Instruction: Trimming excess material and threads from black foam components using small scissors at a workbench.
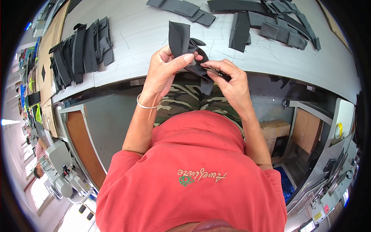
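Observation:
Over the near edge of the table, my left hand (165, 67) is closed on a dark grey fabric strip (179, 36), with the thumb pressed on top. The strip is folded and twisted. One end stands up above my fingers and another part hangs down below them. My right hand (232, 79) is closed around a small black cutting tool (222, 73) that looks like thread snips. Its tip points left and lies against the fabric near my left fingertips. My right fingers partly hide the tool.
A row of dark fabric strips (91, 46) lies at the table's left. More strips (185, 11) lie at the back, and a pile (278, 29) at the back right. Loose threads are scattered on the table (143, 34). A cardboard box (273, 129) stands below, to the right.

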Demonstrator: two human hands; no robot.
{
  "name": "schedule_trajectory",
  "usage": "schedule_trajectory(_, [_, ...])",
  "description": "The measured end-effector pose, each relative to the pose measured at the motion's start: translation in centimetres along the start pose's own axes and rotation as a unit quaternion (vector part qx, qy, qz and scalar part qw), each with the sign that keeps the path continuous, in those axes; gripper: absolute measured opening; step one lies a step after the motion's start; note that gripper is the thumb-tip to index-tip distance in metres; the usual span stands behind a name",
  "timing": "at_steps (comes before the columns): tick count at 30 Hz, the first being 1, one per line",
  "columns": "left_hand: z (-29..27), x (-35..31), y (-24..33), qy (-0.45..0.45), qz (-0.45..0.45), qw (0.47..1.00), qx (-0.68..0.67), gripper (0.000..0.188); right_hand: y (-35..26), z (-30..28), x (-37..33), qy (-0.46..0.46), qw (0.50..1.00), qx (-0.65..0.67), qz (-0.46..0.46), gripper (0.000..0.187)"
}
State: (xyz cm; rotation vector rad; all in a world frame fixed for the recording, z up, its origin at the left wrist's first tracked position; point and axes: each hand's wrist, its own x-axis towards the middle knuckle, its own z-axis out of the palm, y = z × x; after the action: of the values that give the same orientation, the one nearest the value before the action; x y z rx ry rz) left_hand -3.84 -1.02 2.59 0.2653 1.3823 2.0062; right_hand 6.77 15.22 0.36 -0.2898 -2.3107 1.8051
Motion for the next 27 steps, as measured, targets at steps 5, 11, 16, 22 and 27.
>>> schedule_trajectory(5, [-0.1,-0.2,-0.2,-0.004,0.016,1.000,-0.012,0.020,-1.9,-1.2,-0.6,0.015,0.999,-0.030,0.010,0.023])
schedule_trajectory(11, [0.6,-1.2,0.3,0.022,0.042,0.999,-0.014,0.020,-2.8,-2.1,-2.2,0.040,0.995,-0.089,-0.008,0.018])
schedule_trajectory(16, [1.1,-1.7,0.5,0.009,0.133,0.991,-0.003,0.024,-4.1,-2.1,-2.8,0.051,0.993,-0.110,-0.014,0.014])
schedule_trajectory(22, [2.1,-2.2,0.8,0.011,0.168,0.984,0.057,0.032,-4.1,-1.5,-2.6,0.094,0.981,-0.156,-0.066,0.011])
schedule_trajectory(27, [2.5,-2.9,0.6,0.016,0.179,0.978,0.109,0.038,-4.0,-1.5,-2.8,0.110,0.975,-0.175,-0.075,0.010])
